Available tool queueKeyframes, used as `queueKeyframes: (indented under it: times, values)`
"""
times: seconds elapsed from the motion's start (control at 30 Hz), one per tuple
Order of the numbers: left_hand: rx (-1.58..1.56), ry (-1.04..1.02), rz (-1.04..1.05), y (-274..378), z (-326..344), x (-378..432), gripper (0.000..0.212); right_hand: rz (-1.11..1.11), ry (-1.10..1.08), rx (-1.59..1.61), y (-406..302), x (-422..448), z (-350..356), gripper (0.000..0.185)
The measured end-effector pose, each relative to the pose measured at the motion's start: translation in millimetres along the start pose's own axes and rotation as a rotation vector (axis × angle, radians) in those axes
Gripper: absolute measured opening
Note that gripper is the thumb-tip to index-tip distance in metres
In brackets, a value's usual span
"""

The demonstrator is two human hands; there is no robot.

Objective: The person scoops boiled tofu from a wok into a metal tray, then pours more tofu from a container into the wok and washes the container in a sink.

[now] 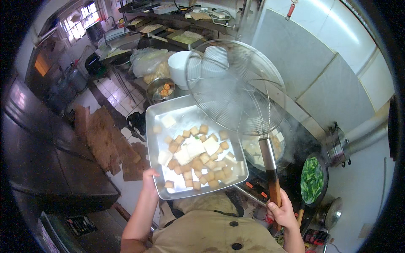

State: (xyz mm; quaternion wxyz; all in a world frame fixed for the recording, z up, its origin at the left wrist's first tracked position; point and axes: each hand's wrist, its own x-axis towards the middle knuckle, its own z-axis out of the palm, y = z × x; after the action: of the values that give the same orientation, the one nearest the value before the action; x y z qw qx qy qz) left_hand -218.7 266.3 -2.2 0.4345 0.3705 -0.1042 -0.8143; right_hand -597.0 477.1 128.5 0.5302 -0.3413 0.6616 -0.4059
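Note:
My left hand (pixel 150 181) grips the near left rim of a square metal tray (pixel 152 151). In the tray lie browned cubes (pixel 197 164) and larger white pieces (pixel 193 149) that look like tofu. The wooden handle of a large wire skimmer (pixel 274 185) is in my right hand (pixel 282 209); its wire basket (pixel 234 91) is raised over the far right part of the tray and partly covers the stove. Behind the skimmer, a steaming pot or wok (pixel 286 148) holds white and yellowish pieces, partly hidden by the skimmer and steam.
Chopped greens (pixel 311 180) fill a wooden-handled pan at right. Beyond the tray stand a metal bowl with orange food (pixel 161 90), a white container (pixel 180 68) and plastic bags (pixel 148 61). Food trays (pixel 190 36) line the back counter. Cardboard (pixel 104 139) lies on the floor at left.

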Motion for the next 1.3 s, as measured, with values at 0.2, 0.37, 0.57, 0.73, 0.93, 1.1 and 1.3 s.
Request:
queueKeyframes:
  times: [0.2, 0.37, 0.57, 0.73, 0.93, 1.1, 1.3]
  values:
    - [0.002, 0.174, 0.039, 5, -83, 9, 0.056, 0.082, 0.228, 0.226, 13, 22, 2, 0.049]
    - [0.057, 0.304, 0.013, 4, -80, 13, 0.048, 0.038, 0.734, -0.595, 68, 50, -79, 0.052]
    - [0.126, 0.213, -0.087, 16, -89, 20, 0.047, 0.177, 0.864, -0.787, 109, 45, -124, 0.056]
    - [0.400, 0.075, 0.017, 29, -84, 23, 0.049, 0.256, 0.811, -0.705, 130, 45, -133, 0.051]
    - [0.679, 0.132, 0.054, 55, -78, 7, 0.047, 0.466, 0.459, 0.483, 103, 44, -74, 0.014]
    - [0.861, 0.225, 0.041, 61, -65, 15, 0.045, 0.418, 0.329, 1.001, 97, 47, -44, 0.014]
    - [0.763, 0.162, -0.092, 70, -67, 46, 0.038, 0.400, 0.176, 1.401, 112, 68, -34, 0.020]
